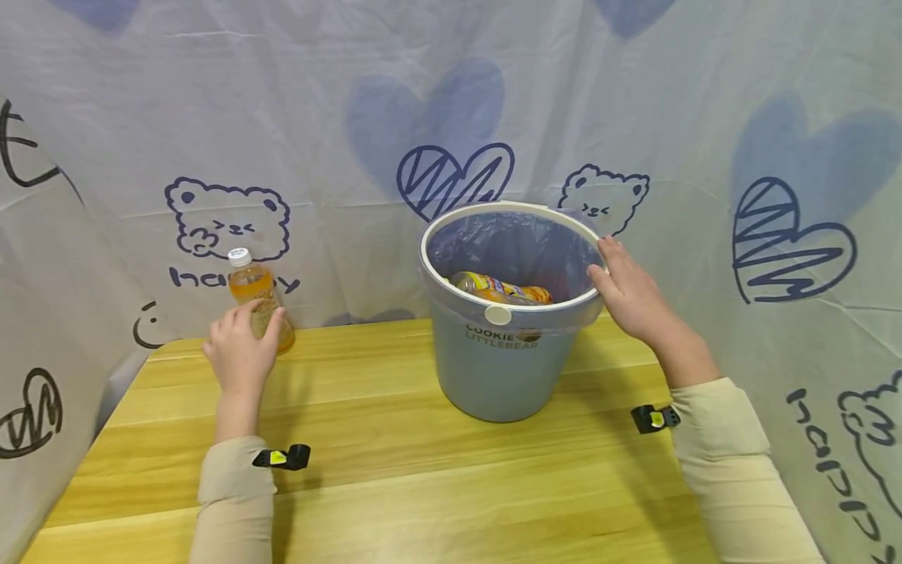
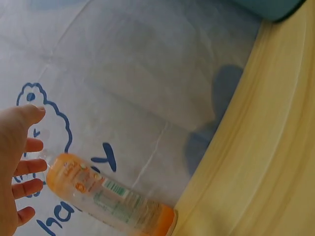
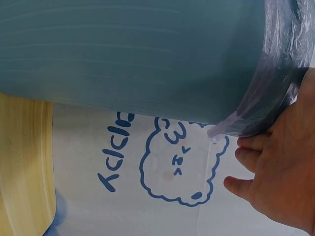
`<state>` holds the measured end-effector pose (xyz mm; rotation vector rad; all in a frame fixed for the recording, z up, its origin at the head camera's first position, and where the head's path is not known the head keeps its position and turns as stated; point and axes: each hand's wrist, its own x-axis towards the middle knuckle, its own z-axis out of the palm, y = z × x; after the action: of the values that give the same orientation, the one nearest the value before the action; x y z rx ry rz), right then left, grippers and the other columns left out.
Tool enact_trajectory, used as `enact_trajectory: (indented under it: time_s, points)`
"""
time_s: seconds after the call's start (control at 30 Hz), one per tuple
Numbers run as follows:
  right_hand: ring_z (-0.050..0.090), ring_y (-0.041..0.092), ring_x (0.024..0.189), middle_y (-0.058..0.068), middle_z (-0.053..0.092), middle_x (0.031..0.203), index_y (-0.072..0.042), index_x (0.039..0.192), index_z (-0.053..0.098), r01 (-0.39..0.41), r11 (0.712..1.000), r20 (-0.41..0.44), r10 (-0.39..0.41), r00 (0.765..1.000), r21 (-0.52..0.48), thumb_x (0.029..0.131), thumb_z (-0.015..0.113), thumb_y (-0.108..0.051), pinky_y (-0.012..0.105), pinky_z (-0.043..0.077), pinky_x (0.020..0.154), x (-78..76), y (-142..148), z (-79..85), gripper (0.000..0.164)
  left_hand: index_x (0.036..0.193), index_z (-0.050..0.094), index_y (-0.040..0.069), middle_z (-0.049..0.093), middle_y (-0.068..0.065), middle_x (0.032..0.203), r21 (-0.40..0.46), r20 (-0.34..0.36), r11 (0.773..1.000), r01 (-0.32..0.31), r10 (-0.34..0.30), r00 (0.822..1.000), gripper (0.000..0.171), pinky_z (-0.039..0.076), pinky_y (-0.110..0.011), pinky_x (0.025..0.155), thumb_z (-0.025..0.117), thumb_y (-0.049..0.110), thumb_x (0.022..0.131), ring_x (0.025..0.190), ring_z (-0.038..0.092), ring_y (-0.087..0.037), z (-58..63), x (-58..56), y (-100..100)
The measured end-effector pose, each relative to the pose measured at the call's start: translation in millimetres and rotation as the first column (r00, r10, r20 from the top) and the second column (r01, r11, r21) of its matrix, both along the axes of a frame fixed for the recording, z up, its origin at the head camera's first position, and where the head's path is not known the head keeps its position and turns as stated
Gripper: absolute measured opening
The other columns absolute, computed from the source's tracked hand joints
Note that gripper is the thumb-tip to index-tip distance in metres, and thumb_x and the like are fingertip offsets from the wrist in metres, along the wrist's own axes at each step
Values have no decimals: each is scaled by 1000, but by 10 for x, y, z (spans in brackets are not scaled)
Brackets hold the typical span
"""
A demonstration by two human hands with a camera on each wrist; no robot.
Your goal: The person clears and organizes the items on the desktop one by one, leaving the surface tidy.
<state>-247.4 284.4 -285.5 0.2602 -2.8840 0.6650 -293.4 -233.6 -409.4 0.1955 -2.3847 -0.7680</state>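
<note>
A bottle of orange drink with a white cap stands at the back left of the table, before the patterned cloth. My left hand is beside it, thumb and fingers spread; in the left wrist view those fingers show near the upper part of the bottle. Farther right stands a blue-grey bin with a white rim and a plastic liner bag. My right hand rests against the bin's right rim, fingers extended along the liner's outside in the right wrist view.
Inside the bin lie bottles with yellow and orange colouring. The light wooden table carries the bin and the bottle. A cloth printed with hearts and bears hangs behind the table and at its sides.
</note>
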Motion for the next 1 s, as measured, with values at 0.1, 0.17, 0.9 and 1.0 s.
enact_trajectory:
  time_s: [0.1, 0.17, 0.9, 1.0]
  points:
    - [3, 40, 151, 23, 4, 163, 1, 155, 8, 2, 1000, 7, -2, 1000, 4, 105, 19, -42, 63, 8, 118, 0, 0, 1, 67, 133, 56, 5, 55, -24, 135, -23, 32, 1000, -13, 13, 999, 59, 30, -64, 99, 52, 51, 96, 122, 47, -47, 18, -31, -61]
    - [2, 40, 151, 23, 4, 163, 0, 155, 7, 4, 1000, 13, -4, 1000, 5, 105, 18, -42, 63, 7, 118, 0, 0, 2, 67, 133, 56, 6, 54, -25, 136, -37, 51, 999, -15, 17, 999, 59, 29, -65, 99, 51, 52, 96, 122, 45, -48, 27, -53, -104]
    - [2, 40, 151, 22, 3, 163, -1, 156, 7, 8, 1000, 20, -8, 1000, 4, 105, 19, -42, 62, 7, 118, -1, 1, 6, 66, 141, 43, 2, 43, -32, 138, -194, 235, 980, -41, 87, 968, 84, 20, -71, 99, 36, 70, 93, 127, 33, -55, 226, -329, -550]
    - [3, 40, 151, 22, 4, 163, 0, 155, 7, 8, 1000, 15, -8, 1000, 5, 105, 19, -41, 62, 8, 118, -3, 0, 6, 66, 143, 40, 2, 41, -33, 138, -203, 252, 979, -31, 83, 964, 86, 19, -73, 99, 37, 72, 91, 129, 30, -56, 249, -364, -565]
